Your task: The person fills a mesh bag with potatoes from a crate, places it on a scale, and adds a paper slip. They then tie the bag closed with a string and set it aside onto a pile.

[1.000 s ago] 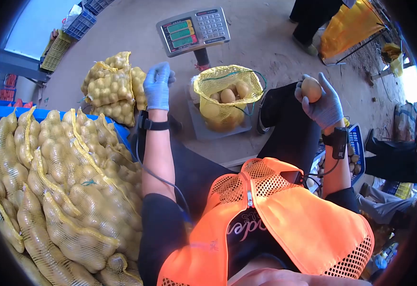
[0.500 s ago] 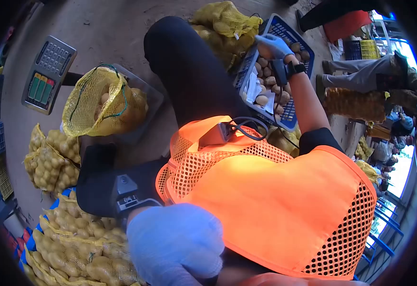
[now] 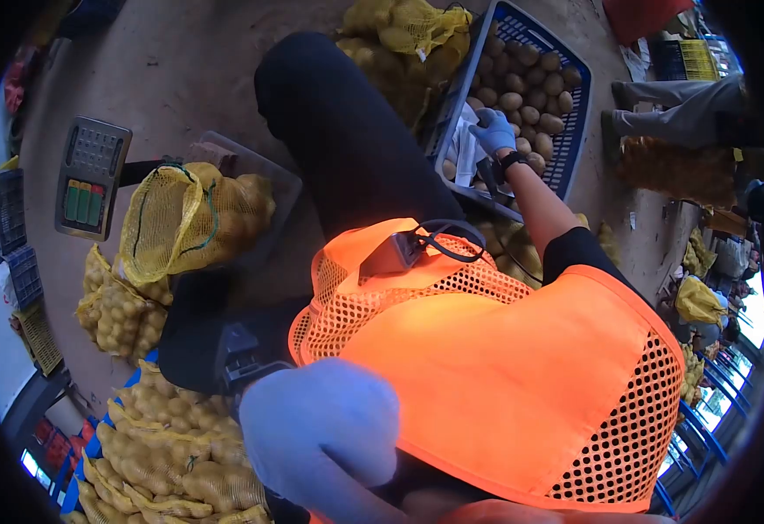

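My right hand (image 3: pixel 494 134), in a blue glove, reaches over a blue plastic crate (image 3: pixel 584 96) of brown potatoes (image 3: pixel 532 80). Its fingers are somewhat bent and apart beside white paper (image 3: pixel 464 150) at the crate's near side; nothing shows in them. Close to the camera, low in the view, is my gloved left hand (image 3: pixel 319 428). It is rounded and blurred, so its fingers cannot be made out. A yellow mesh bag (image 3: pixel 168 218) with potatoes lies open-mouthed on a grey tray (image 3: pixel 281 196), left of my raised knee.
A scale display (image 3: pixel 93 179) stands beyond the mesh bag. Filled mesh sacks (image 3: pixel 172 445) are stacked at lower left, and another sack (image 3: pixel 124 306) sits above them. More yellow sacks (image 3: pixel 399 52) lie beside the crate. A person's legs (image 3: pixel 683 113) are at the right.
My right hand has moved from the crate's far left edge to the white paper inside, uncovering more potatoes. The view has shifted slightly. My left hand stays low near the camera.
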